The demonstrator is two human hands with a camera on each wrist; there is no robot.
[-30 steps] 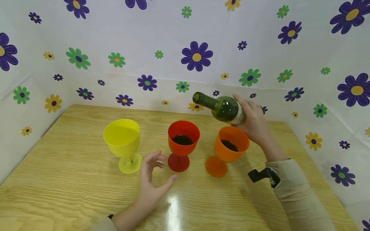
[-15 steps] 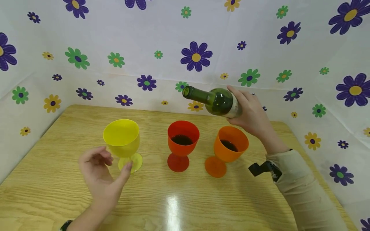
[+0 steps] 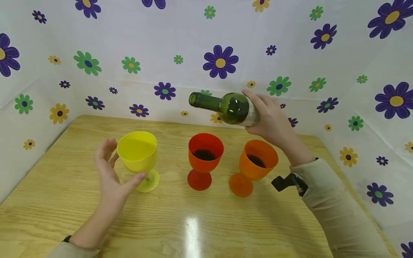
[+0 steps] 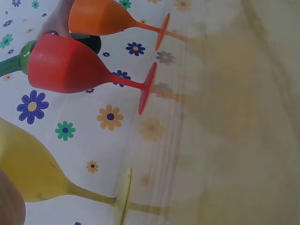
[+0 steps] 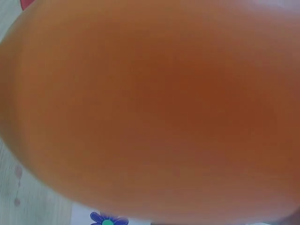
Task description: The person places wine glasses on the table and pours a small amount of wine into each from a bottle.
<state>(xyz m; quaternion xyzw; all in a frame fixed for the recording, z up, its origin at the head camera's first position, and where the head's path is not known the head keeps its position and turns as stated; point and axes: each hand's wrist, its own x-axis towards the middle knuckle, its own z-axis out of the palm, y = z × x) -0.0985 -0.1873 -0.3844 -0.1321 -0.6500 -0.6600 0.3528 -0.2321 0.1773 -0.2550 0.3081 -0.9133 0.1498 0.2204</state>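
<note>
My right hand grips a green glass wine bottle around its labelled body. The bottle is tilted, its mouth pointing left, above and behind the red and orange goblets. At the left, my left hand is spread beside a yellow goblet, fingers at the far left of the bowl and thumb in front of its lower part. The yellow bowl shows no liquid. Dark liquid lies in the red goblet and the orange goblet. The orange bowl fills most of the right wrist view.
All three goblets stand in a row on a wooden table. A white cloth with printed flowers hangs behind and at the sides. A black strap mount sticks out from the right sleeve, close to the orange goblet.
My left hand has moved left from near the red goblet to the yellow one. The bottle in my right hand has shifted left and slightly up. The goblets stay put.
</note>
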